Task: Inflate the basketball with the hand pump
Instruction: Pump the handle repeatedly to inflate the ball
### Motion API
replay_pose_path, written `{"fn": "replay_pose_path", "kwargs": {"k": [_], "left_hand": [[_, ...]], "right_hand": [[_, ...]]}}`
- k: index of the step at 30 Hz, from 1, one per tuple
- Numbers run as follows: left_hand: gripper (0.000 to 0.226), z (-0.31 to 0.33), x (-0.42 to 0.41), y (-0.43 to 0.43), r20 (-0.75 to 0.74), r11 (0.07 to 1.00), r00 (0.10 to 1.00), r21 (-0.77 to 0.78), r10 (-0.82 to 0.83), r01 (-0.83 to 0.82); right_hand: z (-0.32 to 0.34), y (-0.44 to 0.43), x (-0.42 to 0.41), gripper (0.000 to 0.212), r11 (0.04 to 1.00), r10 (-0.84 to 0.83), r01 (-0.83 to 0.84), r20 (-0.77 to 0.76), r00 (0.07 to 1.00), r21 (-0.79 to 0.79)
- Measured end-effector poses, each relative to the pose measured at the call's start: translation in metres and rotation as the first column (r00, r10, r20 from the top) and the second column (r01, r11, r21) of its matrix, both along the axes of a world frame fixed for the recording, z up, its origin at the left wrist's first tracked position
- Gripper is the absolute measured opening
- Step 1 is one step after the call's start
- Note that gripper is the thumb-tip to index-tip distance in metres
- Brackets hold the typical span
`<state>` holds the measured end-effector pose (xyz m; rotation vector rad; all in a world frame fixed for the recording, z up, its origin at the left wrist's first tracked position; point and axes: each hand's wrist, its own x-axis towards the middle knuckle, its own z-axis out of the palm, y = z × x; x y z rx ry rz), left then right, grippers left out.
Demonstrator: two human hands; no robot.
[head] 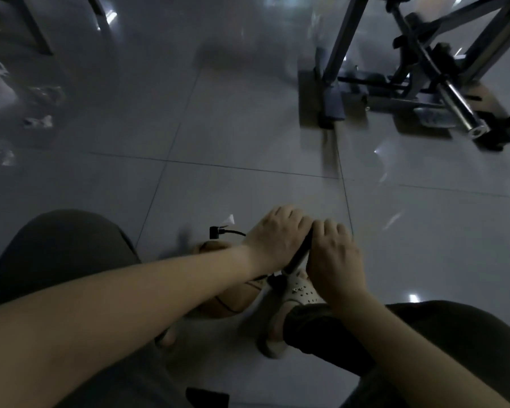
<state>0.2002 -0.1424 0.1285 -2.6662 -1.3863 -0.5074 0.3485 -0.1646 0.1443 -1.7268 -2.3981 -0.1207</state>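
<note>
One hand pump handle [301,252], left hand [274,235] and right hand [333,256] each with grip clamped round it; one basketball [236,299] beneath left forearm.

I see the left hand [273,231] and right hand [333,251] gripping the pump handle [302,254]. The ball [234,298] lies at their seven o'clock. A frame [424,69] stands at two o'clock.

The bare left forearm enters from 8 o'clock and reaches toward 2 o'clock. The left hand [277,235] lies knuckles up, fingers curled over the pump handle [302,254]. The right forearm comes in from 5 o'clock. The right hand [333,256] grips the same handle, at the left hand's 4 o'clock.
</note>
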Motion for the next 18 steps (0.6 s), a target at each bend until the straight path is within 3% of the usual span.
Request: {"fn": "replay_pose_path", "kwargs": {"k": [4,10,14,18], "left_hand": [[0.015,-0.059,0.008,-0.015,-0.106,0.988,0.991,-0.121,0.081,-0.094],[0.014,-0.102,0.011,-0.017,-0.200,0.982,0.975,-0.140,0.095,-0.125],[0.019,-0.104,0.016,-0.008,-0.216,0.979,0.971,-0.151,0.099,-0.134],[0.027,-0.087,0.014,-0.006,-0.230,0.958,0.972,-0.265,0.048,-0.110]], "right_hand": [[-0.056,-0.015,0.002,0.012,0.997,-0.017,0.018,0.018,1.000,-0.073],[-0.098,-0.009,0.002,0.008,0.965,0.000,0.026,0.098,0.995,-0.263],[-0.103,0.004,0.006,0.011,0.934,0.007,0.040,0.131,0.991,-0.356],[-0.084,0.007,0.009,0.025,0.897,0.053,0.000,0.108,0.993,-0.441]]}}
